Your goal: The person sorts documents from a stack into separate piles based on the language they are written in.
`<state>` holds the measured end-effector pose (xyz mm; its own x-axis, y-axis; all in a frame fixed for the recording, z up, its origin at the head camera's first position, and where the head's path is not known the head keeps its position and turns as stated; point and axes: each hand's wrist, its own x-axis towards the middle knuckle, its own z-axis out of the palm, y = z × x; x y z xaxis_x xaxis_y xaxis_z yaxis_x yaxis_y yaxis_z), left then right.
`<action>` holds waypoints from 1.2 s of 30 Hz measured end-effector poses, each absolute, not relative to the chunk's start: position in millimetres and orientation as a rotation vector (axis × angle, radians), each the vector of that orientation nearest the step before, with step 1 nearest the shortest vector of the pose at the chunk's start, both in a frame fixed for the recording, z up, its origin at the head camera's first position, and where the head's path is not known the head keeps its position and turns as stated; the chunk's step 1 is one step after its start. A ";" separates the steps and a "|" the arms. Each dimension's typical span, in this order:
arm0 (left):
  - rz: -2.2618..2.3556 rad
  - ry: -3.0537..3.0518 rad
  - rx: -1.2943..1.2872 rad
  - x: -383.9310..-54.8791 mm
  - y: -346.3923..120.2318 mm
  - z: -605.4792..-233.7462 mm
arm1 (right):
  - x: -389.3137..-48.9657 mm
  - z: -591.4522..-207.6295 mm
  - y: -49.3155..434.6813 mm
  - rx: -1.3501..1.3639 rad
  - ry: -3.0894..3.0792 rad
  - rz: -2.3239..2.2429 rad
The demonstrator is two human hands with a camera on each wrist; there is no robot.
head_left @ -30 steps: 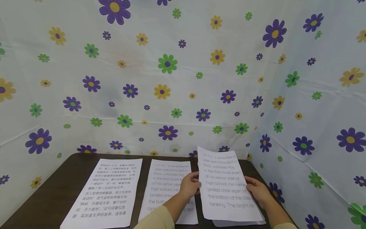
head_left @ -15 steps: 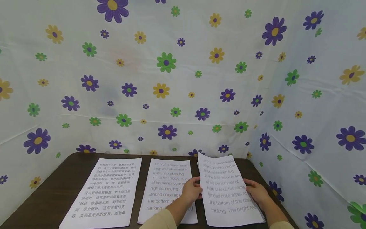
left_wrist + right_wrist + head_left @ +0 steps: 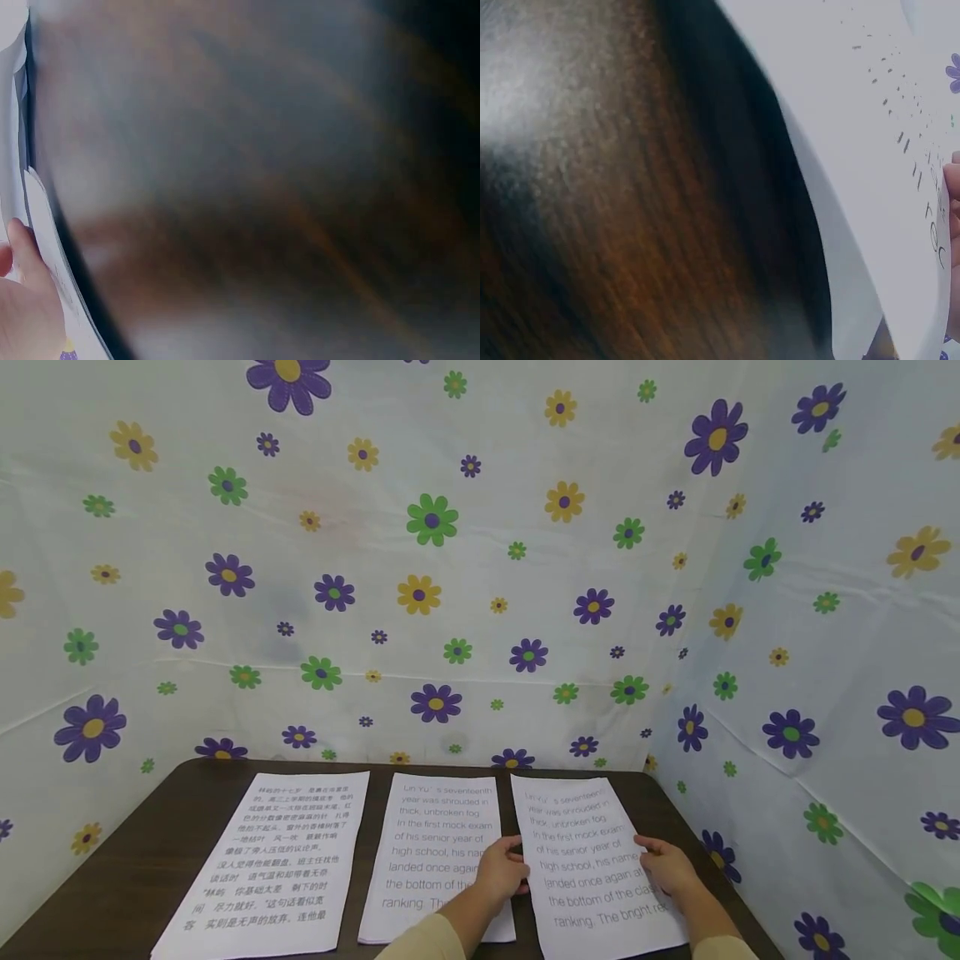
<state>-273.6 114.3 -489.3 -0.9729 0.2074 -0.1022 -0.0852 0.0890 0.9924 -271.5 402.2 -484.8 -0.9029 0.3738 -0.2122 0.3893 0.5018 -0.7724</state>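
Paper at left [image 3: 258,860]: Chinese print, lower left of the frame, lying on the dark table [image 3: 135,868]; no hand is near, so little risk.
Middle stack [image 3: 427,852]: English print, lower centre; the left sleeve [image 3: 427,939] crosses its lower right and could drag it askew.
Left hand [image 3: 501,872]: fingers bent, holding the left edge of the right stack [image 3: 577,868]; a harder inward push could buckle the paper.
Right stack: lower right of the frame, between both hands, layers apparently not flush; uneven pull could fan them.
Right hand [image 3: 667,868]: thumb and fingers nip the right edge; squeezing may crease it, slackening may let lower sheets slip.
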 end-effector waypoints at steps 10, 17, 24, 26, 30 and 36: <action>1.914 2.118 0.152 -272.4 115.3 -485.1 | -276.3 -493.1 403.5 0.767 2.723 -1.359; 1.876 2.054 0.192 -273.8 117.0 -483.2 | -274.8 -496.0 406.1 0.694 2.788 -1.334; 1.803 2.120 0.271 -276.4 118.9 -485.0 | -272.8 -491.7 398.3 0.714 2.825 -1.290; 1.794 2.140 0.291 -276.9 117.5 -484.3 | -271.9 -488.4 396.1 0.689 2.833 -1.289; 1.776 2.197 0.313 -278.1 110.4 -481.1 | -271.4 -482.8 391.1 0.642 2.839 -1.311; 1.785 2.215 0.289 -284.4 93.7 -477.1 | -271.9 -478.3 383.4 0.603 2.829 -1.342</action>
<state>-284.4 93.7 -477.1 -0.9403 0.3276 -0.0919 -0.0202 0.2160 0.9762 -271.9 383.4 -478.3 -0.9273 0.3553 -0.1179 0.3161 0.5744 -0.7551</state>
